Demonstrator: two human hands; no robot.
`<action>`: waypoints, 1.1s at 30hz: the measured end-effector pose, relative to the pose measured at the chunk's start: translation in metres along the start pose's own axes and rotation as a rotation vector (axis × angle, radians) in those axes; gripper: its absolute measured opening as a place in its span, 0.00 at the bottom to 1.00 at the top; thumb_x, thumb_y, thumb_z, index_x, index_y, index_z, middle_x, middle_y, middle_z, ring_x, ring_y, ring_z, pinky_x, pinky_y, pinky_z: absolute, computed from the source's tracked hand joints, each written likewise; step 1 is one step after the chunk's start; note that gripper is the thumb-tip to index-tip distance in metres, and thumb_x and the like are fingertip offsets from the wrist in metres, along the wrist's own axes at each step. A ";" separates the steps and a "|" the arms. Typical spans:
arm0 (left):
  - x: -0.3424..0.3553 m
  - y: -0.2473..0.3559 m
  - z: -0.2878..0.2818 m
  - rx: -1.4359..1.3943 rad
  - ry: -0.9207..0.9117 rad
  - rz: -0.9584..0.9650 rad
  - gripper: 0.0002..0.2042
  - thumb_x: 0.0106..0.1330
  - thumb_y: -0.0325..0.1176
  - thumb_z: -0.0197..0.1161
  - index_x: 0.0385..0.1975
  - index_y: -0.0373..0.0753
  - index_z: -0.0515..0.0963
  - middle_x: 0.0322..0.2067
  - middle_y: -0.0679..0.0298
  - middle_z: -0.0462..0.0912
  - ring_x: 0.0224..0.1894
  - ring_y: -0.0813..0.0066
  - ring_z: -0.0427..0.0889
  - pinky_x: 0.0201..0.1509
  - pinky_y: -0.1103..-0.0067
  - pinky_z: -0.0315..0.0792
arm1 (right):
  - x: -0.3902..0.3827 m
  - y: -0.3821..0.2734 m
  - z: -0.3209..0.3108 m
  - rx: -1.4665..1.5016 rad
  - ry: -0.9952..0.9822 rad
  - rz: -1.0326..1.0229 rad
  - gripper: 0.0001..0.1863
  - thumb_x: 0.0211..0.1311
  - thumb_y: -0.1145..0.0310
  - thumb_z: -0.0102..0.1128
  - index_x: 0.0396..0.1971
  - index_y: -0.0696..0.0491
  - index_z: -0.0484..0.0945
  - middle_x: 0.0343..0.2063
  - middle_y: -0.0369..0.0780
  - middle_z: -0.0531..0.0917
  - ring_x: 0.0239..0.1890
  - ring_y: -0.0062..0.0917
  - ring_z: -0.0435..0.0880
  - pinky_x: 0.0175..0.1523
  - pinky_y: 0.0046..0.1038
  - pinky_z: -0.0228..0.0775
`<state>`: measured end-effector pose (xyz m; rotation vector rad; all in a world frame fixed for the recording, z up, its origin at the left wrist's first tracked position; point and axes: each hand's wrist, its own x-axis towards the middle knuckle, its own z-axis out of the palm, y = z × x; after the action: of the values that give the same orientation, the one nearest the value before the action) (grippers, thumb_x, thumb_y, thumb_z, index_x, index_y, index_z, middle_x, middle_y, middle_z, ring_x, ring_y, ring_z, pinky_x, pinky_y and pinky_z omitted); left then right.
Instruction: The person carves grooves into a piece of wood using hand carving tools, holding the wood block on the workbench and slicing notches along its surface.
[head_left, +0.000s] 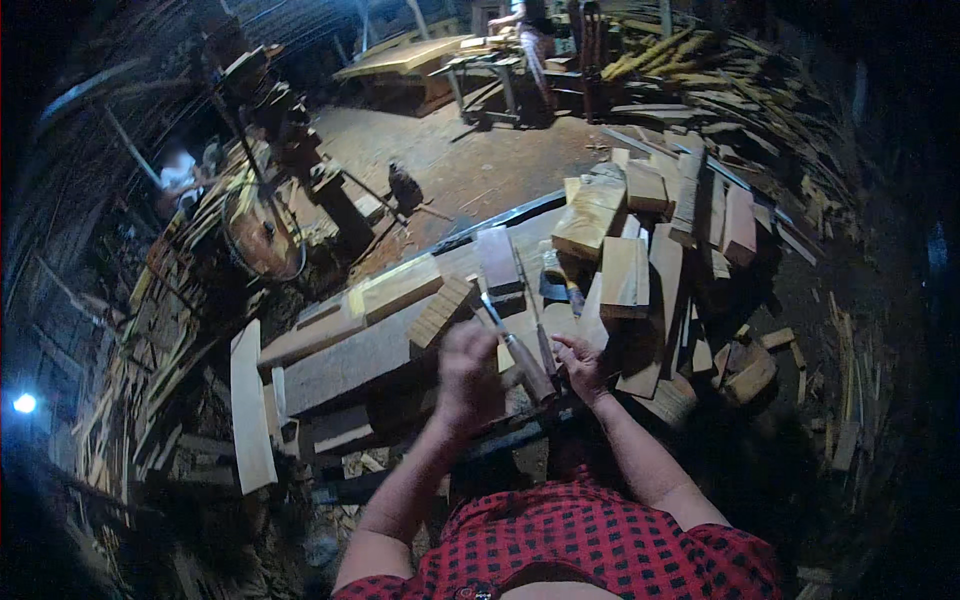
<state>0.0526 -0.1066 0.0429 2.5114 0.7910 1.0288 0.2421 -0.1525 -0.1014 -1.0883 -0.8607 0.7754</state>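
Smeared by motion, my left hand [470,372] is raised over the bench beside a striped-grain wooden block [440,312]; its fingers cannot be made out. Just right of it lies a chisel [527,362], its bright blade pointing away and its wooden handle toward me. A thin rod-like tool [533,305] lies close along the chisel's right side. My right hand [583,366] is by the near ends of these two tools, fingers curled in. Whatever it grips, if anything, is too small to tell. Beyond the tools is a pale grey-violet rectangular block [495,258].
Cut wooden blocks [625,275] are piled on the bench's right side. Long planks [365,355] stretch left. A small container [553,265] stands beside a brush-like tool [575,298]. Behind are a wheeled machine [265,235], a work table [485,75] with a person, and another person far left.
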 end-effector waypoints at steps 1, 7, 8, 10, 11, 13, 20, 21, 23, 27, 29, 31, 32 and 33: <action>0.012 -0.001 -0.030 0.212 0.064 0.044 0.23 0.46 0.36 0.66 0.44 0.36 0.72 0.39 0.54 0.73 0.45 0.52 0.71 0.50 0.61 0.65 | 0.001 -0.001 0.002 -0.086 0.024 -0.012 0.13 0.58 0.66 0.60 0.42 0.54 0.80 0.32 0.36 0.82 0.30 0.19 0.78 0.36 0.23 0.71; -0.025 -0.096 -0.071 0.459 0.104 -0.312 0.35 0.51 0.52 0.64 0.55 0.35 0.66 0.49 0.50 0.69 0.54 0.52 0.65 0.60 0.62 0.58 | 0.001 -0.019 0.024 -0.622 0.062 -0.184 0.19 0.48 0.59 0.67 0.38 0.55 0.78 0.29 0.43 0.78 0.30 0.33 0.79 0.36 0.32 0.71; -0.032 -0.104 -0.069 0.428 0.047 -0.386 0.38 0.51 0.55 0.63 0.57 0.35 0.64 0.51 0.50 0.67 0.56 0.52 0.63 0.61 0.63 0.56 | 0.001 -0.022 0.027 -0.762 0.071 -0.210 0.20 0.47 0.59 0.67 0.39 0.54 0.77 0.31 0.43 0.77 0.32 0.35 0.79 0.38 0.33 0.71; -0.035 -0.099 -0.070 0.411 -0.103 -0.564 0.40 0.52 0.61 0.60 0.58 0.37 0.63 0.54 0.51 0.66 0.59 0.53 0.61 0.63 0.61 0.52 | 0.003 -0.022 0.030 -0.909 0.075 -0.235 0.21 0.46 0.60 0.68 0.39 0.54 0.76 0.32 0.44 0.77 0.35 0.36 0.78 0.39 0.34 0.70; -0.037 -0.104 -0.067 0.405 -0.104 -0.568 0.40 0.52 0.61 0.60 0.58 0.37 0.63 0.54 0.51 0.66 0.59 0.53 0.61 0.63 0.61 0.52 | 0.005 -0.018 0.030 -0.920 0.076 -0.216 0.22 0.46 0.59 0.67 0.41 0.54 0.75 0.34 0.45 0.77 0.37 0.38 0.77 0.41 0.36 0.70; -0.041 -0.113 -0.061 0.465 -0.096 -0.536 0.38 0.52 0.62 0.59 0.56 0.38 0.66 0.52 0.53 0.67 0.58 0.55 0.62 0.62 0.60 0.52 | 0.007 -0.010 0.028 -0.939 0.073 -0.198 0.23 0.47 0.58 0.66 0.42 0.54 0.75 0.35 0.46 0.76 0.39 0.40 0.76 0.42 0.38 0.69; -0.037 -0.113 -0.058 0.502 -0.025 -0.526 0.37 0.49 0.63 0.60 0.52 0.40 0.69 0.48 0.57 0.69 0.55 0.57 0.64 0.58 0.61 0.54 | 0.009 -0.004 0.027 -1.016 0.032 -0.185 0.21 0.47 0.62 0.62 0.42 0.54 0.72 0.35 0.48 0.74 0.39 0.44 0.76 0.42 0.43 0.69; -0.036 -0.116 -0.053 0.528 0.007 -0.540 0.38 0.48 0.64 0.60 0.53 0.41 0.69 0.49 0.57 0.69 0.55 0.58 0.64 0.58 0.62 0.54 | 0.009 -0.005 0.028 -0.995 0.024 -0.116 0.22 0.46 0.63 0.62 0.41 0.55 0.71 0.35 0.49 0.73 0.40 0.46 0.75 0.42 0.44 0.70; -0.037 -0.123 -0.045 0.553 0.035 -0.559 0.38 0.47 0.64 0.61 0.54 0.42 0.69 0.49 0.57 0.69 0.55 0.58 0.64 0.58 0.62 0.54 | 0.009 -0.008 0.030 -0.978 0.012 -0.072 0.21 0.46 0.64 0.60 0.41 0.55 0.71 0.34 0.50 0.73 0.40 0.46 0.74 0.42 0.45 0.69; -0.029 -0.127 -0.041 0.545 0.052 -0.505 0.38 0.46 0.62 0.63 0.54 0.44 0.69 0.49 0.58 0.69 0.55 0.59 0.64 0.59 0.62 0.53 | 0.010 -0.010 0.029 -1.025 0.003 -0.103 0.20 0.45 0.67 0.59 0.41 0.56 0.70 0.34 0.50 0.73 0.40 0.47 0.74 0.42 0.45 0.69; -0.024 -0.128 -0.041 0.522 0.009 -0.504 0.37 0.46 0.61 0.63 0.54 0.44 0.70 0.49 0.58 0.69 0.55 0.59 0.64 0.59 0.63 0.53 | 0.014 -0.010 0.028 -1.055 0.008 -0.092 0.20 0.45 0.67 0.58 0.41 0.56 0.70 0.35 0.50 0.73 0.40 0.47 0.74 0.42 0.45 0.69; -0.028 -0.129 -0.040 0.532 0.032 -0.473 0.34 0.46 0.58 0.64 0.51 0.43 0.72 0.47 0.60 0.70 0.53 0.60 0.65 0.57 0.63 0.54 | 0.014 -0.008 0.029 -1.088 0.004 -0.115 0.21 0.48 0.63 0.58 0.44 0.52 0.72 0.38 0.48 0.75 0.40 0.46 0.77 0.44 0.43 0.69; -0.028 -0.130 -0.039 0.531 0.028 -0.472 0.34 0.46 0.58 0.64 0.51 0.43 0.72 0.47 0.60 0.70 0.53 0.60 0.65 0.57 0.63 0.54 | 0.014 -0.009 0.030 -1.089 0.005 -0.111 0.21 0.48 0.63 0.58 0.44 0.52 0.72 0.38 0.48 0.75 0.40 0.46 0.77 0.44 0.43 0.69; -0.029 -0.131 -0.039 0.515 0.049 -0.469 0.32 0.47 0.58 0.64 0.49 0.43 0.74 0.45 0.60 0.71 0.51 0.61 0.66 0.57 0.63 0.54 | 0.014 -0.010 0.031 -1.082 0.007 -0.087 0.22 0.48 0.63 0.58 0.45 0.52 0.71 0.38 0.48 0.75 0.41 0.46 0.76 0.45 0.43 0.69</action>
<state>-0.0408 -0.0158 -0.0082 2.4856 1.7435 0.7940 0.2223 -0.1306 -0.0826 -1.9665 -1.3590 0.1767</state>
